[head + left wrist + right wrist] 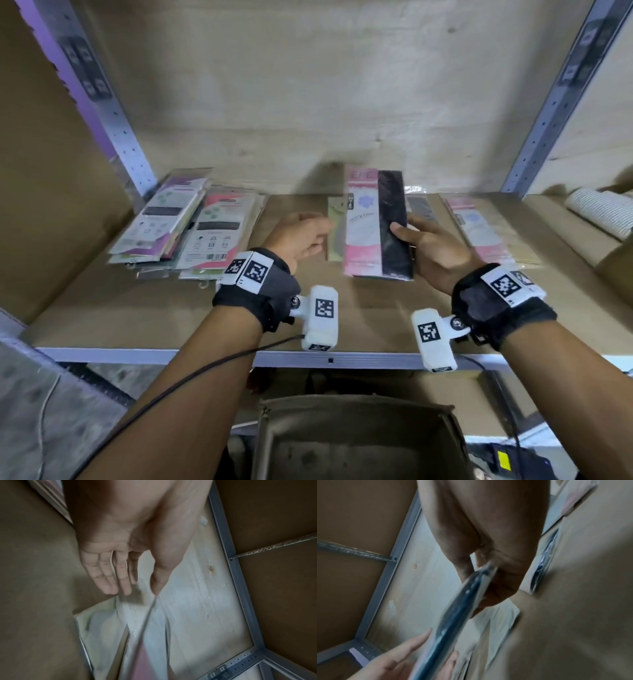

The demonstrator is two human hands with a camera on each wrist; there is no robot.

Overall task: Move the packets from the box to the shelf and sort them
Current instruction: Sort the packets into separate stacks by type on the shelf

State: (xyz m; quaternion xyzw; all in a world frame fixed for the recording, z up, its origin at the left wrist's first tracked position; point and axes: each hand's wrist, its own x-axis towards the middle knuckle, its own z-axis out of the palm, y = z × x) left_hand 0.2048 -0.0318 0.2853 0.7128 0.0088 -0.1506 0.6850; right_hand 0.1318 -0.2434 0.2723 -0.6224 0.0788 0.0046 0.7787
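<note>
Shelf: one wooden shelf board [154, 318] with a pale metal front edge and a grey post at each back corner.
Box: one open cardboard box [356, 442] below the shelf's front edge, between the forearms; its inside is blurred and I cannot tell what it holds.
Left stacks: two untidy stacks of packets [185, 222] at the left back corner, side by side and touching; the number in each cannot be counted.
Right packets: one pink packet [486, 229] flat near the right edge, and one dark packet [421, 207] just behind the right hand.
Held packet: one pink-and-black packet [376, 222] raised over the middle of the shelf, tilted up on its long side.
Green packet: one pale green packet [335, 229] flat on the shelf, partly hidden behind the held packet.
Right hand: the right hand [435, 246] grasps the held packet's right edge, thumb on the front, fingers behind.
Left hand: the left hand [298, 236] is at the held packet's left edge, fingers loosely extended, with the fingertips [126, 591] touching the plastic.
Other: a ribbed white roll [599, 209] past the right post.
</note>
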